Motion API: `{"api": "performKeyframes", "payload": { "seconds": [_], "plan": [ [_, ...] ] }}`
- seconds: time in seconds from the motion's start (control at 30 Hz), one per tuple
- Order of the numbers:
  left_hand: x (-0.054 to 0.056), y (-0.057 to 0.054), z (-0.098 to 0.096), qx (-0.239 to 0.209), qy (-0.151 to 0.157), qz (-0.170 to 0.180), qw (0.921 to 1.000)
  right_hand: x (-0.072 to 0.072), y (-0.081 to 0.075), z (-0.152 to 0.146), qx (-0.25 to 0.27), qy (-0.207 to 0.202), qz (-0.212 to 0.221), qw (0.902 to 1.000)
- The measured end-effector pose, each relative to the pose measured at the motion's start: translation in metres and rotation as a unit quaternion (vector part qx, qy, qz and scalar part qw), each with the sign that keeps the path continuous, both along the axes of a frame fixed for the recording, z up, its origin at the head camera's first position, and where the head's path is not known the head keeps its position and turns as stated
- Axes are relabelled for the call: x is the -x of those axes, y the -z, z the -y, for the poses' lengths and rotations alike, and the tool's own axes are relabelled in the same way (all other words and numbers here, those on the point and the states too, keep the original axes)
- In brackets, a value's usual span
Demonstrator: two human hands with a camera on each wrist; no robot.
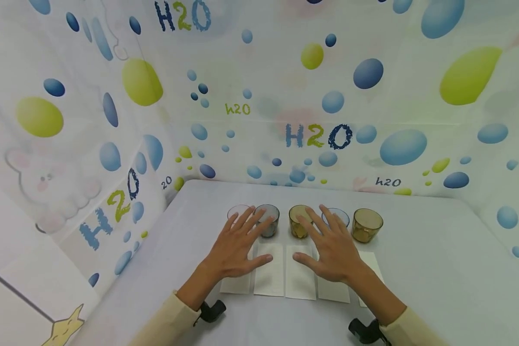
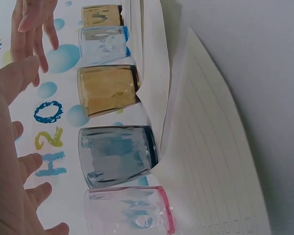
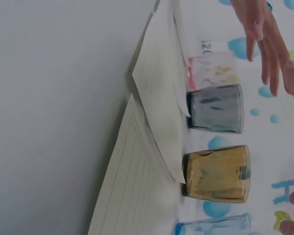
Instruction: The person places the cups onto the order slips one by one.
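Observation:
My left hand [image 1: 238, 247] is held over the paper sheets with its fingers spread, in front of a pink-tinted glass [image 2: 130, 210] and a grey-blue glass [image 1: 269, 226]. To its right, my right hand [image 1: 335, 252] has its fingers spread as well, nearest a blue-tinted clear glass [image 2: 103, 45] and an amber glass [image 1: 298, 226]. Neither hand holds anything. A second amber glass [image 1: 366, 226] ends the row on the right. Nearer to me lie several cream paper sheets [image 1: 269, 274] side by side; the wrist views show printed lines on some.
A white cloth [image 1: 437, 269] covers the table under the glasses and sheets. Behind it hangs a white backdrop [image 1: 268, 62] printed with blue and green drops and lettering. Another printed sheet [image 1: 82, 173] slopes along the left side.

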State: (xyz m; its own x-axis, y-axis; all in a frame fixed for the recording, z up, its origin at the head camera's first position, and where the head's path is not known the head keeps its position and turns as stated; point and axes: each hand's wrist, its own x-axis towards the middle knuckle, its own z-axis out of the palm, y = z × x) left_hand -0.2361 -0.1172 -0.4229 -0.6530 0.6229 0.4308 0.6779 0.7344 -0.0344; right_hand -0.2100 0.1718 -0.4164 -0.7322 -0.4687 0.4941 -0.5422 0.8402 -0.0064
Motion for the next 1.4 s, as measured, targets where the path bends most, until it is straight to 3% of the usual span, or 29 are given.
{"api": "performKeyframes", "payload": {
  "seconds": [0.33, 0.93, 1.4],
  "plan": [
    [0.009, 0.003, 0.006, -0.011, -0.029, 0.007, 0.9995, 0.010, 0.000, 0.011, -0.012, -0.005, 0.008, 0.9999],
    [0.029, 0.003, 0.019, -0.068, -0.068, 0.065, 0.9933, 0.023, 0.002, 0.034, -0.007, -0.034, 0.013, 0.9993],
    [0.043, 0.006, 0.028, -0.151, -0.052, 0.078, 0.9841, 0.036, -0.006, 0.059, -0.002, -0.040, 0.021, 0.9990]
  ]
}}
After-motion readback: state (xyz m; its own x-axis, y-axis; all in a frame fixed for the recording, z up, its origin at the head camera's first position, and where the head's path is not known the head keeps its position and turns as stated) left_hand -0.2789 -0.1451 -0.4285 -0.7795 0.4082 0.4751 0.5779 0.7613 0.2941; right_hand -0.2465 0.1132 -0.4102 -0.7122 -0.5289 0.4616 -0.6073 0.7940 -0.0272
